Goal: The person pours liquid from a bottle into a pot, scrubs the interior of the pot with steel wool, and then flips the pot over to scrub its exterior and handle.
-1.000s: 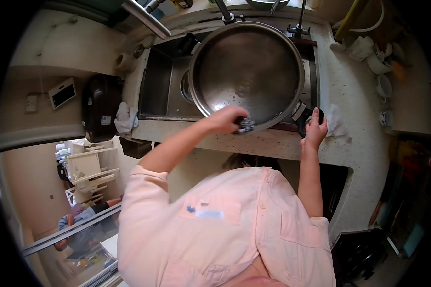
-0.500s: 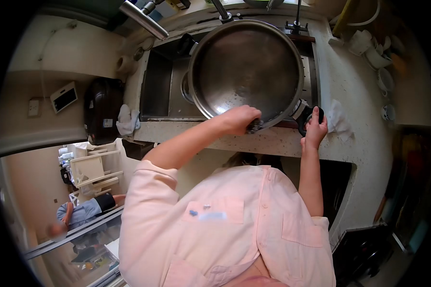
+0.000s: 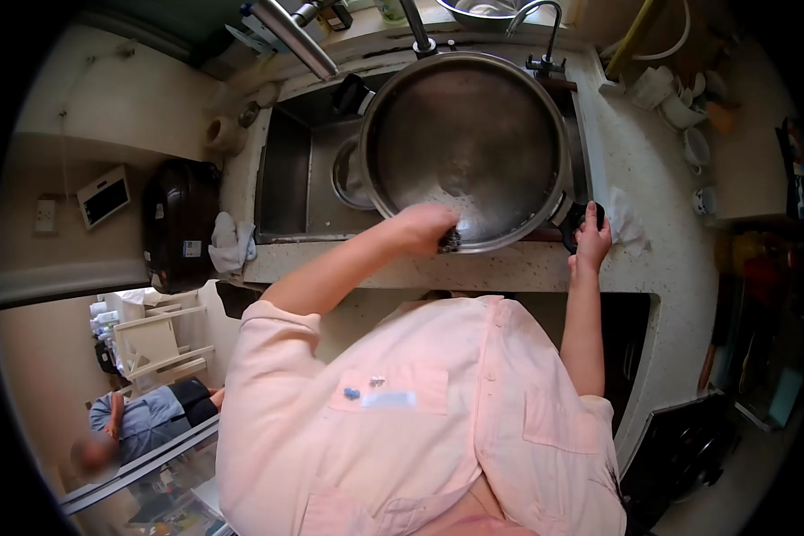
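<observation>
A large round stainless steel pan (image 3: 464, 134) rests over the sink, its wet inside facing me. My left hand (image 3: 427, 228) is closed on a dark, coarse scouring pad (image 3: 450, 240), pressed at the pan's near rim. My right hand (image 3: 591, 239) is wrapped round the pan's black handle (image 3: 570, 227) at the near right, with one finger stretched along it. A second black handle (image 3: 352, 94) sticks out at the pan's far left. Part of the scouring pad is hidden by my left fingers.
Beneath the pan is a metal sink (image 3: 286, 170), with a faucet (image 3: 548, 45) behind it. A white cloth (image 3: 232, 243) and a dark appliance (image 3: 180, 223) stand at left. White cups (image 3: 695, 147) are at right. Another person (image 3: 152, 415) is in the room at lower left.
My left hand has moved a little to the left along the near rim with the scouring pad. My right hand stays on the handle. The whole view has shifted slightly.
</observation>
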Available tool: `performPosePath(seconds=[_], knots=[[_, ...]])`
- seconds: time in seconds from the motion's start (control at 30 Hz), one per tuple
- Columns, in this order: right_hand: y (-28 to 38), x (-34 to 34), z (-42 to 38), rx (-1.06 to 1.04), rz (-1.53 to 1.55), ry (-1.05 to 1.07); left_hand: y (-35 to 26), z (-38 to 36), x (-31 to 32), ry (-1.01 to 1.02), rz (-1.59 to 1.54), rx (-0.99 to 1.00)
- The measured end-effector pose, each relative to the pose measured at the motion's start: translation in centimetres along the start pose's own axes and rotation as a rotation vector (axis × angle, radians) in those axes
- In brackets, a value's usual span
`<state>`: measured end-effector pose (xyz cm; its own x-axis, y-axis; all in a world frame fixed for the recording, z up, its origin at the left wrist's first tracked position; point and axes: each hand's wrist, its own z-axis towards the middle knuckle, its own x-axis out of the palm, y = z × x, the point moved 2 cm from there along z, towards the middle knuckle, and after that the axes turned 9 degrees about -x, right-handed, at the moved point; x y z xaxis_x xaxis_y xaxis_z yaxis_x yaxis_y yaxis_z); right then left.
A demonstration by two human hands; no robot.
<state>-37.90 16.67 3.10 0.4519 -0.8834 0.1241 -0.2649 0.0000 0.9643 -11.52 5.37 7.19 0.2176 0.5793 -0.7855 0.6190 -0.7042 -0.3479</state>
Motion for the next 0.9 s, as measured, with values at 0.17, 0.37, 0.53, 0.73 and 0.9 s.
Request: performPosePath(seconds=[0.17,0.37,0.53,0.73,0.9], knots=[[0.4,0.3,-0.3,0.01,-0.006,0.018,-3.3,0.8,-0.7,-0.136,-0.136,0.065],[-0.3,-0.1,0.1,-0.003,-0.014,-0.007,0.9,-0.7,0.0,-0.055,0.001,0.07],[0.0,0.0,0.2,-0.007,-0.015,0.008,-1.5,0.1,0.0,-0.062,-0.098,0.068],[-0.4,-0.1,0.3,0.011,-0.009,0.011,0.6,-1.6,-0.1,-0.036,0.047,-0.013],[0.6,0.2,0.1,0.024,-0.027,0.014,8.1,-4.7,-3.7,-0.235,0.292,-0.068]])
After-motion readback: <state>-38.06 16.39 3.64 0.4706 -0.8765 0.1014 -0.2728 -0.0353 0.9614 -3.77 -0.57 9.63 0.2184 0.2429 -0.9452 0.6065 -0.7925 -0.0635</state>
